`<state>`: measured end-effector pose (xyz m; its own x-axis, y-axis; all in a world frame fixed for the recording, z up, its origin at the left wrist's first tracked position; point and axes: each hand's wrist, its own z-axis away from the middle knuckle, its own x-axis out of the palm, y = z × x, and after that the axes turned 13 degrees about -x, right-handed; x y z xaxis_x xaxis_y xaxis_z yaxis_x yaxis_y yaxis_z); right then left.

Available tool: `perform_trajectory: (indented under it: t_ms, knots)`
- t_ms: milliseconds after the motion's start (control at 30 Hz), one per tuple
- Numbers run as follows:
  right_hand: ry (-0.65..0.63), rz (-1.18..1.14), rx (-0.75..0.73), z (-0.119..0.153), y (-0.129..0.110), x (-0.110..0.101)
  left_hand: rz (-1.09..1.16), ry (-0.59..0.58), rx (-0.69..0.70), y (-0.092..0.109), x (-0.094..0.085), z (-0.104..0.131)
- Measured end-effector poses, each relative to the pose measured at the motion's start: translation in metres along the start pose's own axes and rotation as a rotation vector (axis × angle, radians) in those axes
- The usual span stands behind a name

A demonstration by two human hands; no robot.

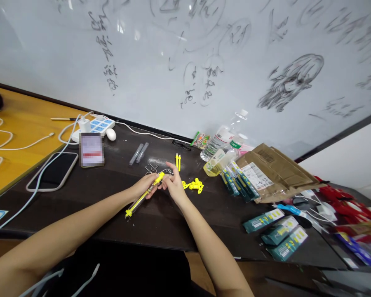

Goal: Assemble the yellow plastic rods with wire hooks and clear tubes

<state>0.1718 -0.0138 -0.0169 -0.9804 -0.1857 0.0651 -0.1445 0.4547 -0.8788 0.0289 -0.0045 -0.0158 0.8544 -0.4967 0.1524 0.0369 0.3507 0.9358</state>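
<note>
My left hand (144, 186) is closed around a slim clear tube with yellow ends (139, 201), tilted with its lower end toward me. Bent fingers of my right hand (174, 186) meet at the tube's upper yellow end, the index finger raised. A bent metal wire (166, 170) shows beside those fingers; whether it is held or lies behind them, I cannot tell. Other bent wires (151, 168) lie just beyond my left hand. Small yellow plastic parts (195, 185) are heaped right of my right hand. Two yellow sticks (178, 162) and two clear tubes (139, 154) lie farther back.
At left are a phone (53, 171), a power strip (102, 126) with cables, and a white egg-shaped object (111, 134). Bottles (218, 144), a cardboard package (275, 171) and several green boxes (289, 243) stand or lie at right. A whiteboard (136, 78) borders the back.
</note>
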Motion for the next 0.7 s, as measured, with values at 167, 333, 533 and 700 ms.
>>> perform_trajectory:
  t_ms: [167,333,533,700]
  knots:
    - [0.039,-0.028,0.045,-0.001,-0.002,0.001,0.013,0.055,0.039,-0.004,0.004,0.0]
    - [0.045,-0.001,0.048,0.0,-0.005,0.005,0.043,0.093,0.072,-0.008,0.003,-0.003]
    - [0.033,-0.073,0.024,-0.002,-0.007,0.005,0.051,-0.025,-0.019,0.001,0.0,-0.001]
    - [0.014,-0.061,0.036,-0.003,-0.012,0.003,0.133,-0.167,-0.154,0.005,-0.004,-0.001]
